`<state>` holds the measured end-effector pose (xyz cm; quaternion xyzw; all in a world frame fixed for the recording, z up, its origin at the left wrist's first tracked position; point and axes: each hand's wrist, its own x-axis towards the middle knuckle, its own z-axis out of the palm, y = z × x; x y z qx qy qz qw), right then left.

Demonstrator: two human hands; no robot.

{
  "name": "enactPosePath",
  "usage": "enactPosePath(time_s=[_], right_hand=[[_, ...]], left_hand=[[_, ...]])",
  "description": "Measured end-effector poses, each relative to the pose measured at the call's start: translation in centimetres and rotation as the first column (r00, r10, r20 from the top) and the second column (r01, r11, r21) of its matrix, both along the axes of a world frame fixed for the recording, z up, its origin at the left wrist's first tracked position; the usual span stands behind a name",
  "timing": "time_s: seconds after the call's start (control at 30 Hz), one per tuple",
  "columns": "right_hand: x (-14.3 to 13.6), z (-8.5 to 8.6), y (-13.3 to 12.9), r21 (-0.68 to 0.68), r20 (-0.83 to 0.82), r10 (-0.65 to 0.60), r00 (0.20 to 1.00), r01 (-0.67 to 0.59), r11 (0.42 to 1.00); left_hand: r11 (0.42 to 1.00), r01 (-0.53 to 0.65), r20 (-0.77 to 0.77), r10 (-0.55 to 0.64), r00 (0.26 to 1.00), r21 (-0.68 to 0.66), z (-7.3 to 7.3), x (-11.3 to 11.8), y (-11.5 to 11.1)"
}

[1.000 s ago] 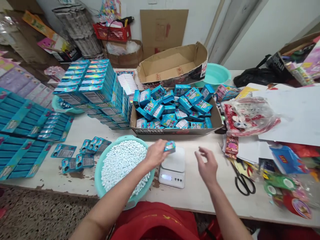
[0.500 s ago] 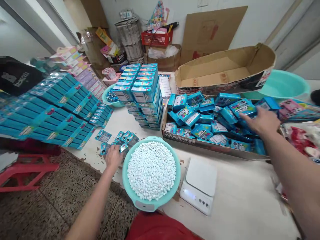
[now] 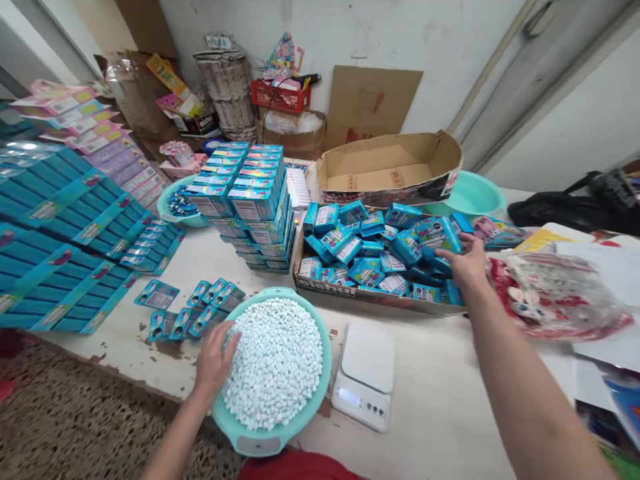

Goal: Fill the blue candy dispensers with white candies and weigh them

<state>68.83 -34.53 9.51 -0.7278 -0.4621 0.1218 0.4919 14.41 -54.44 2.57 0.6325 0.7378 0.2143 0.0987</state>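
My left hand (image 3: 215, 357) is at the left rim of a mint-green bowl (image 3: 231, 438) full of small white candies (image 3: 275, 360). Its fingers are spread and hold nothing visible. Left of the bowl lie several small blue candy packs (image 3: 203, 322) with round openings. My right hand (image 3: 469, 263) reaches into a low cardboard box (image 3: 380, 298) heaped with blue candy boxes (image 3: 367, 272). Its thumb and fingers close around the right end of one blue candy box (image 3: 434, 233), which sits tilted on the heap.
A white digital scale (image 3: 364, 377) stands right of the bowl. Behind it are a tall stack of blue boxes (image 3: 260, 213) and an opened carton (image 3: 390, 167). More blue display boxes (image 3: 65, 233) fill the left side; a plastic bag (image 3: 555, 293) lies at right.
My left hand has moved from the small packs to the bowl's rim, its fingers spreading. My right hand has closed on a blue candy box in the carton. The view has turned right.
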Motion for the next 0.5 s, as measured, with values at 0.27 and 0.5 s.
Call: enactPosePath(time_s=[0.27,0.5], right_hand=[[-14.2,-2.4,-17.5,0.052,-0.766,0.255,0.591,-0.339,0.939],[-21.4,-3.6,-22.2,-0.012,-0.912,0.223,0.344,-0.566,0.824]], left_hand=[[0.987,0.005,-0.153,-0.029,0.988,-0.16,-1.8,5.5,0.1],[0.936,0.003,-0.014,-0.009,1.0,-0.353,-0.1,9.3,1.4]])
